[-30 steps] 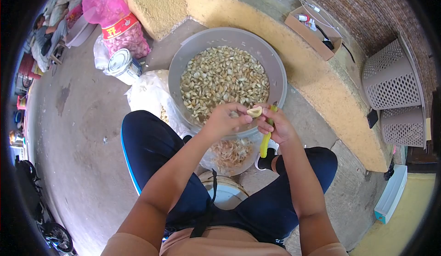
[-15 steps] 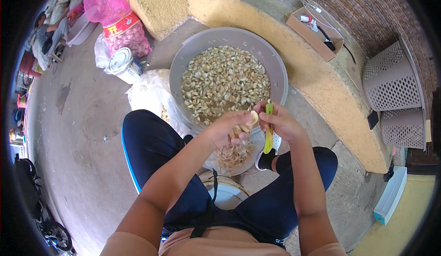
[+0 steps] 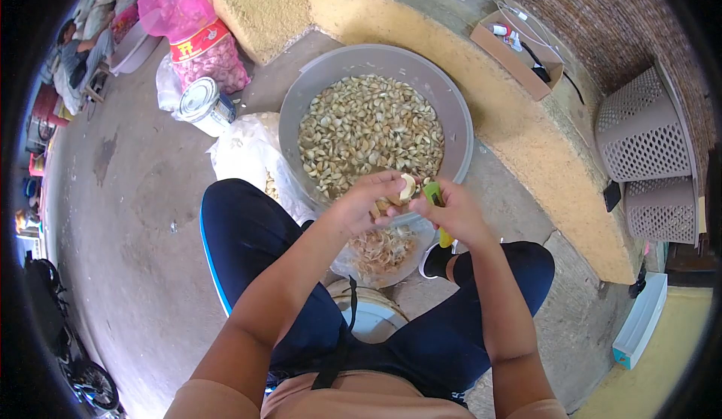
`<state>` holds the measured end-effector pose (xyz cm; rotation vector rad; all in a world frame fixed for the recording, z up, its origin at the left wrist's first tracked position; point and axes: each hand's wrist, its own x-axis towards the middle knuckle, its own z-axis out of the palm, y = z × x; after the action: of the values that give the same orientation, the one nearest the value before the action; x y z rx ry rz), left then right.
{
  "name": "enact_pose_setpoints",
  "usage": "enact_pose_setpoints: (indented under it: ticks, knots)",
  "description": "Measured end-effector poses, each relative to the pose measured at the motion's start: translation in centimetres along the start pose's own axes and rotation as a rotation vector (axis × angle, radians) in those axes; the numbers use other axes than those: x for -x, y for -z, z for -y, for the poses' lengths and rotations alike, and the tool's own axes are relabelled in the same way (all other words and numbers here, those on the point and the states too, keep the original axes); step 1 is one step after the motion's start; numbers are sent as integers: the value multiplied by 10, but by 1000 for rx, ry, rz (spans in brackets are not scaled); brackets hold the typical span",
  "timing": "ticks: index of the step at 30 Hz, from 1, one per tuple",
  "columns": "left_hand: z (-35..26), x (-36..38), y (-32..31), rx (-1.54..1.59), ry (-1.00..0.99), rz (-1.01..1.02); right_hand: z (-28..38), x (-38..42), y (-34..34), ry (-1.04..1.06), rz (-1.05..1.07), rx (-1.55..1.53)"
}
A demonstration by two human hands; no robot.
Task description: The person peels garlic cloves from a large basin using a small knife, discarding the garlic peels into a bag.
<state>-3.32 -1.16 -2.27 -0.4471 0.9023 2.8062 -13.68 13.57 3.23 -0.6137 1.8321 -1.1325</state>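
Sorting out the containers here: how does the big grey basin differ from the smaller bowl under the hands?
The grey basin is much wider than the smaller bowl. The basin holds pale peeled garlic cloves; the bowl holds papery brownish skins. The basin sits farther out, the bowl between the knees, partly tucked beneath the basin. Both are round and open-topped.
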Motion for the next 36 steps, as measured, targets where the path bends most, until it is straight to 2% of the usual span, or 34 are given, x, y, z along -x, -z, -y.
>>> enact_pose_setpoints:
  ticks: [5, 8, 25, 36]
  knots:
    - [4, 0, 2, 66, 18, 22, -15, -7, -12, 186, -108, 102]
    - [7, -2, 5, 97, 26, 30, -16, -8, -13, 196, -102, 77]
    - [9, -1, 1, 178, 40, 71, -35, -20, -13, 192, -59, 157]
    - [8, -2, 0, 179, 31, 64, -12, -8, -18, 124, -12, 65]
